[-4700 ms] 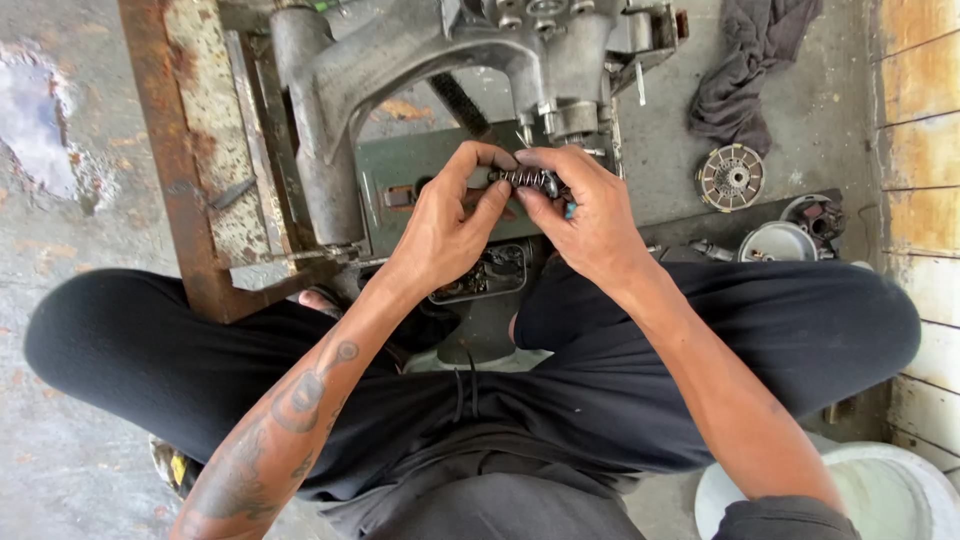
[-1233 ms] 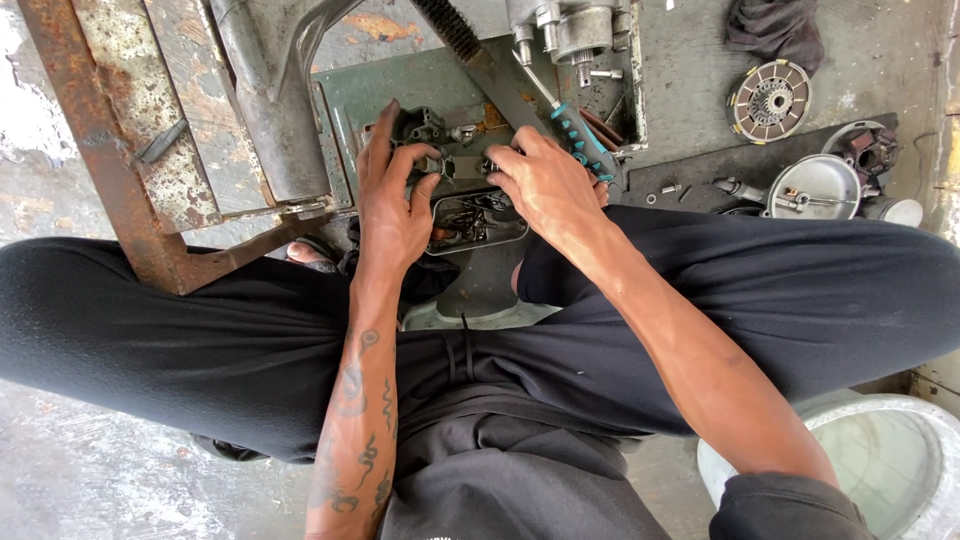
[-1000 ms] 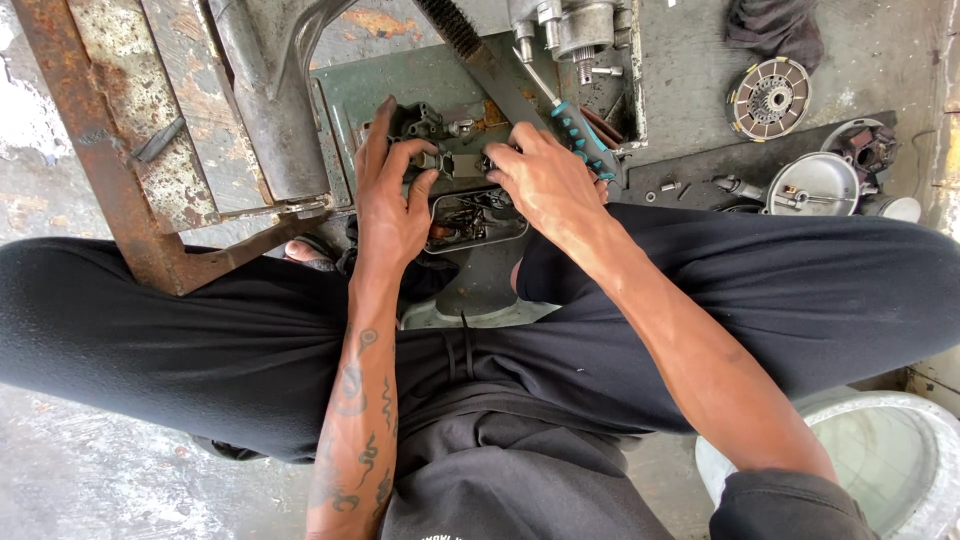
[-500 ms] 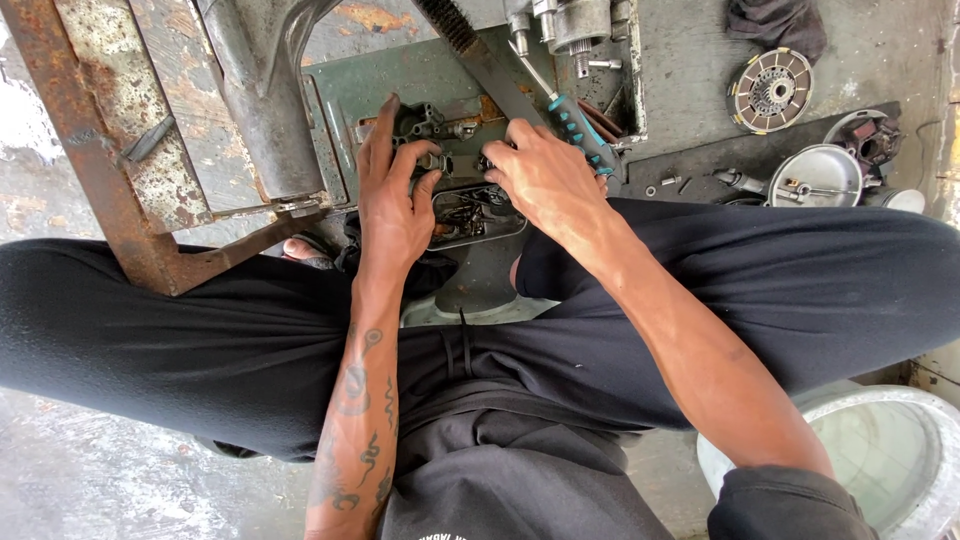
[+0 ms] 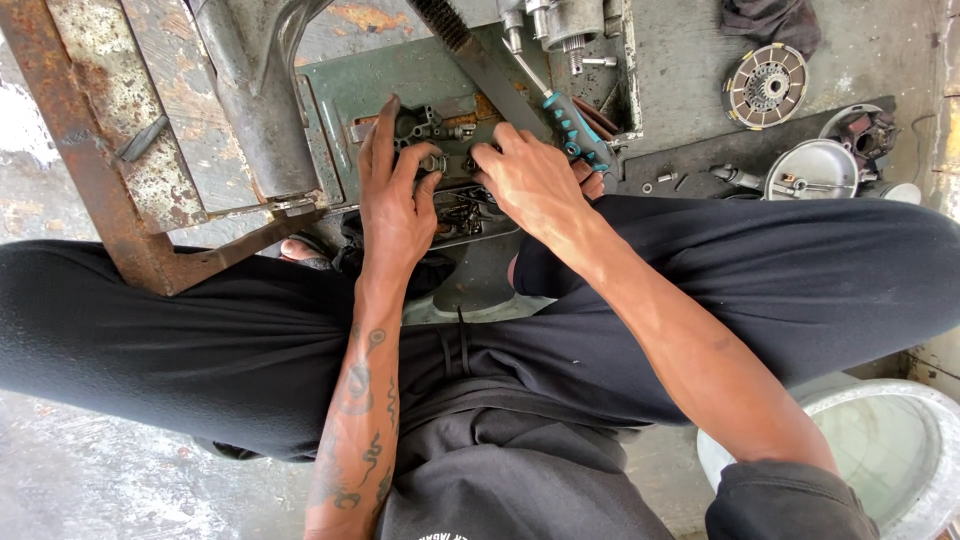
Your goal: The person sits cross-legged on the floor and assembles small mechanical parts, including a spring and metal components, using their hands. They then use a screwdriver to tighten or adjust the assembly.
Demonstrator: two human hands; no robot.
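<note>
Greasy metal part between left hand and right hand.

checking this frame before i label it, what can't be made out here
Head view only:
- The small dark metal part under both hands: its shape is mostly covered by the left hand and right hand.
- Each hand's grip: fingertips hidden, so unclear.
- Screwdriver: its tip is out of sight.
- White bucket: cut off by the frame corner.
</note>
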